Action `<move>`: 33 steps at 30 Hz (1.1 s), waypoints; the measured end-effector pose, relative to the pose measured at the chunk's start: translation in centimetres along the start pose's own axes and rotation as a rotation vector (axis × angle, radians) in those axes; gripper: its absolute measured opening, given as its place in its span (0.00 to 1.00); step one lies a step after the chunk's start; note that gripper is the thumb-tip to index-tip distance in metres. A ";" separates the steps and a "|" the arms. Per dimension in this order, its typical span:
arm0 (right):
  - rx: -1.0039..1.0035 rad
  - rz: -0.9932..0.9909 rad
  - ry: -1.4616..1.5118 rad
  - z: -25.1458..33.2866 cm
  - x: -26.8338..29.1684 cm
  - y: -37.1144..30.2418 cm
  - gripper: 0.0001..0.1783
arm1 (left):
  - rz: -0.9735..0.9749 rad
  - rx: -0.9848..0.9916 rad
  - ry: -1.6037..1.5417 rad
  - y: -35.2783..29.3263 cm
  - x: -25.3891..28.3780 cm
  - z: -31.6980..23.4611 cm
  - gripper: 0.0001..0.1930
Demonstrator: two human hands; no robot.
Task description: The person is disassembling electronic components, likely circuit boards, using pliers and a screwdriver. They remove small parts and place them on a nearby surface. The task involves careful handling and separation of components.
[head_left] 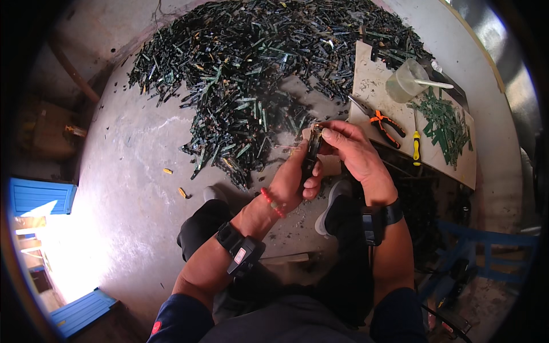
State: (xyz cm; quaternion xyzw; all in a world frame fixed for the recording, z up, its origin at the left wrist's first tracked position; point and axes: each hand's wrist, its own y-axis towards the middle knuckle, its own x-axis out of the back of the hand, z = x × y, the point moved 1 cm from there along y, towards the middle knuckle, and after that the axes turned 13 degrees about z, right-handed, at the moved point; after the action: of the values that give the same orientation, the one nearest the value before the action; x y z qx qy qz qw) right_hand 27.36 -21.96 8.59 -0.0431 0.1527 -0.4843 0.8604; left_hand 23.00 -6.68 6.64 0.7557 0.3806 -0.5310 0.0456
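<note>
A dark, narrow, strip-shaped part (pixel 313 150) with a brownish upper end is held up between my two hands, over the floor in front of my knees. My left hand (pixel 290 178), with a red bead bracelet at its wrist, wraps round the part's lower length. At the upper end my right hand (pixel 359 153) pinches the part between thumb and fingers. What exactly the part is cannot be made out. To the right of my right hand, orange-and-black pliers (pixel 384 123) and a screwdriver (pixel 416 147) with a yellow-and-black handle lie on a pale board.
A large heap of dark and green strips (pixel 246 74) covers the floor ahead. The pale board (pixel 369 83) also carries a clear plastic jug (pixel 403 81) and a pile of thin green strips (pixel 441 127). Two small yellowish pieces (pixel 183 193) lie left. A blue frame (pixel 492 251) stands right.
</note>
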 end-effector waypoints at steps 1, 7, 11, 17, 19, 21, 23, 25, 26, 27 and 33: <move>0.004 0.005 0.002 0.1 -0.1 0.0 0.17 | -0.002 0.002 0.001 0.0 0.0 0.0 0.30; 0.022 0.004 -0.001 0.0 -0.1 0.1 0.18 | 0.004 0.026 -0.005 0.1 0.2 0.1 0.32; 0.045 0.008 0.024 -0.2 0.0 0.3 0.18 | -0.032 -0.005 0.034 0.2 0.2 0.2 0.33; 0.068 -0.010 0.025 -0.2 -0.1 0.5 0.18 | -0.039 0.018 0.043 0.3 0.1 0.1 0.34; 0.092 -0.022 0.016 -0.2 -0.2 0.5 0.17 | -0.055 -0.002 0.060 0.3 0.0 0.0 0.34; 0.121 -0.044 0.000 -0.1 -0.2 0.5 0.17 | -0.075 -0.023 0.091 0.3 -0.2 0.0 0.34; 0.155 -0.075 -0.024 -0.1 -0.3 0.6 0.16 | -0.098 -0.044 0.137 0.2 -0.4 0.0 0.34; 0.164 -0.103 -0.047 0.3 -0.6 0.5 0.15 | -0.128 -0.038 0.158 0.2 -0.5 -0.1 0.34; 0.169 -0.117 -0.058 0.4 -0.7 0.5 0.15 | -0.143 -0.036 0.168 0.1 -0.6 -0.1 0.34; 0.176 -0.125 -0.067 0.4 -0.8 0.5 0.14 | -0.150 -0.037 0.171 0.2 -0.5 0.0 0.35; 0.196 -0.154 -0.084 0.4 -0.9 0.4 0.14 | -0.171 -0.053 0.243 0.1 -0.5 0.1 0.36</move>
State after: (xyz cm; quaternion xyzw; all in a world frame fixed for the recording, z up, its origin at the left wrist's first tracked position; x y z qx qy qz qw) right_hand 27.35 -21.05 9.08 0.0095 0.0646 -0.5592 0.8265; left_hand 22.88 -7.11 6.99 0.7777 0.4601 -0.4275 -0.0261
